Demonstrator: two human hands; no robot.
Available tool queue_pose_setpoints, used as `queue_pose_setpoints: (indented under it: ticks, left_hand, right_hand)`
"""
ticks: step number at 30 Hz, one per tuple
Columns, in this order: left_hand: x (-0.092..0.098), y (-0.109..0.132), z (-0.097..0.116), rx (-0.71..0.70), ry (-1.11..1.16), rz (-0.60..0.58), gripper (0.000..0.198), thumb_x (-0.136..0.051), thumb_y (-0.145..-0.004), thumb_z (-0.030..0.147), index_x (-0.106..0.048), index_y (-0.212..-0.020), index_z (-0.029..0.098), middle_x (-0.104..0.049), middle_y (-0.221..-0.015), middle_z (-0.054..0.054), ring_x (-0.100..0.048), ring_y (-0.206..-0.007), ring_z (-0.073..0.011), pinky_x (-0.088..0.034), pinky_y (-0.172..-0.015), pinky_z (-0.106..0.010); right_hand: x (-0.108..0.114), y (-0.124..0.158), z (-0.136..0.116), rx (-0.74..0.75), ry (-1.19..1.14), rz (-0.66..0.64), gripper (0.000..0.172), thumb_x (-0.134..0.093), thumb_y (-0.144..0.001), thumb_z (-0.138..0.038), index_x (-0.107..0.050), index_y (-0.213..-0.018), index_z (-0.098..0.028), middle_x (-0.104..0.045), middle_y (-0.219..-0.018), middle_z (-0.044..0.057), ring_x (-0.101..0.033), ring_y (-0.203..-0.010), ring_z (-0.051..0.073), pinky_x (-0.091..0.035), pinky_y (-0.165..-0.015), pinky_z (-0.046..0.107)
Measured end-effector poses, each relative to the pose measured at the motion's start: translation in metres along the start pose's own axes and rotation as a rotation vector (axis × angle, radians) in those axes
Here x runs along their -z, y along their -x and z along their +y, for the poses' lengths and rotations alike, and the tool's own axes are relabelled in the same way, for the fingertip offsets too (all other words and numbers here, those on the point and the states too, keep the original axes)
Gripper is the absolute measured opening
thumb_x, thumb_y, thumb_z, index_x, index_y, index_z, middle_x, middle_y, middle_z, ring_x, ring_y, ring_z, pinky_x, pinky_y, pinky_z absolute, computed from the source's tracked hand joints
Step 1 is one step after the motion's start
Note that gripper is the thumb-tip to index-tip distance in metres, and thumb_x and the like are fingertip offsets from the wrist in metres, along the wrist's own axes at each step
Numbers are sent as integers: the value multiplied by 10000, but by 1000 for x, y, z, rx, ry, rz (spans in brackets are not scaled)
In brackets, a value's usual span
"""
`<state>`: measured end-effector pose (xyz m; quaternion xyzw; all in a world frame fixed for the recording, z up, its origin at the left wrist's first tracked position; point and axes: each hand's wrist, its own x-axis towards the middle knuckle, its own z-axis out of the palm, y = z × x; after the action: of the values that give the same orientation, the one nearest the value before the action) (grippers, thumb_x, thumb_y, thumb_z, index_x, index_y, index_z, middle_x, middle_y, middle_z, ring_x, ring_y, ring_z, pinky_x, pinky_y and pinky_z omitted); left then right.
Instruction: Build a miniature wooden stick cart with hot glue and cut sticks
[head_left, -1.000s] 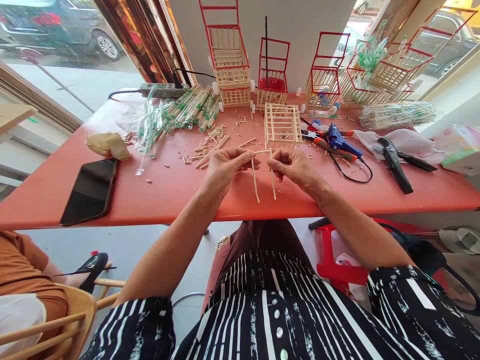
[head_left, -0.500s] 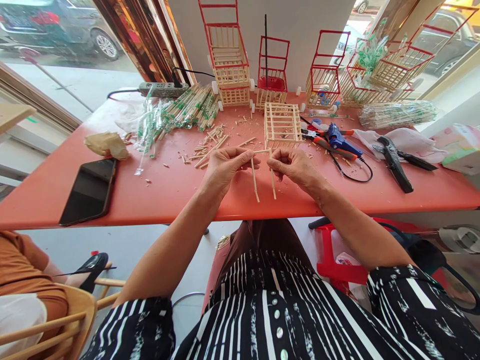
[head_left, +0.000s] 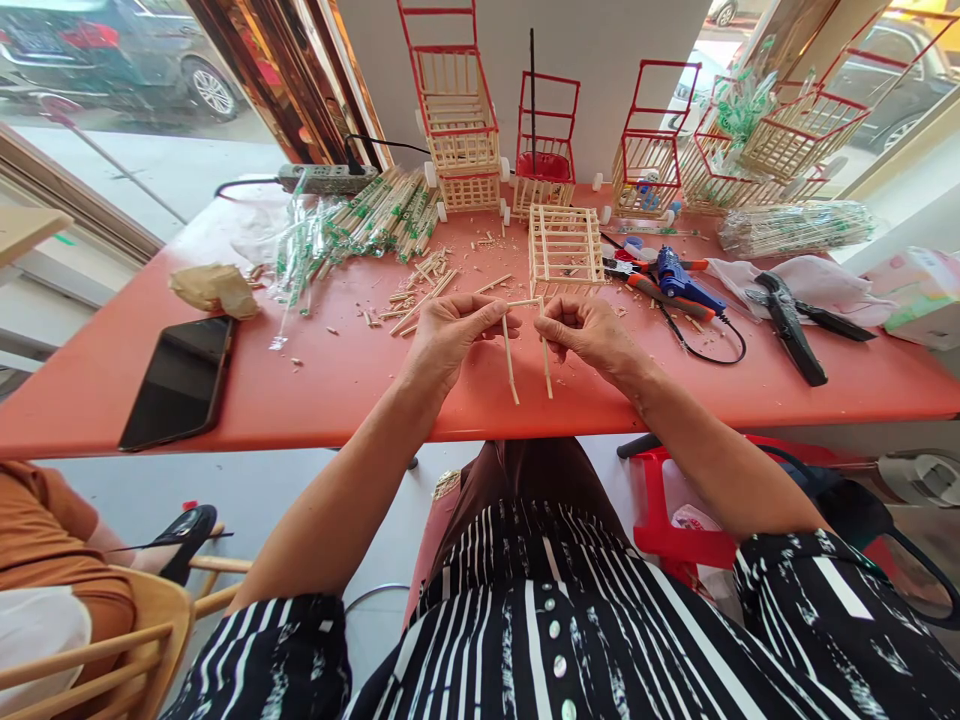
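Note:
Both of my hands pinch a small U-shaped frame of thin wooden sticks (head_left: 510, 365) just above the red table (head_left: 352, 385). My left hand (head_left: 448, 338) grips its left upper corner, my right hand (head_left: 589, 335) the right one, fingers closed. Two sticks hang down toward me from a short crossbar between my fingertips. A finished ladder-like stick panel (head_left: 564, 250) stands just beyond my hands.
Stick offcuts (head_left: 420, 290) and wrapped chopstick bundles (head_left: 375, 225) lie at back left. A black phone (head_left: 180, 380) and crumpled paper (head_left: 214, 288) sit left. A blue glue gun (head_left: 686, 288), pliers (head_left: 649, 290) and black tool (head_left: 787, 325) lie right. Red-framed stick carts (head_left: 457, 120) line the back. Another person sits at lower left.

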<state>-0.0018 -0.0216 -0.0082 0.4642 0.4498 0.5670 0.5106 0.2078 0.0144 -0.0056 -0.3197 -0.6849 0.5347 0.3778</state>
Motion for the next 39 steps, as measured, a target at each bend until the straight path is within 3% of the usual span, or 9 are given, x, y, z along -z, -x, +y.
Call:
queue_pose_setpoints:
  ticks: [23,39]
  left_hand:
    - [-1,0,0,18,8,17,370,-936,-719,484,-797,-824,158,-842,-806,-109,-812,-737,-210,-593,-753,-297]
    - [-2,2,4,29,14,11,356,-945,-723,463,-801,-816,152,-836,-792,-107,-802,-728,-202,-587,-757,-297]
  right_hand:
    - [0,1,-2,-15,8,3,645,-886,-735,-783,-626,-754,-193,-590,-631,-36,-560,-552,91,-477,-489,221]
    - [0,1,-1,-9,10,-6,613,-876,-788,-743,-626,-765,-184,-593,-646,-29,-558,-564,85,-478,-491,212]
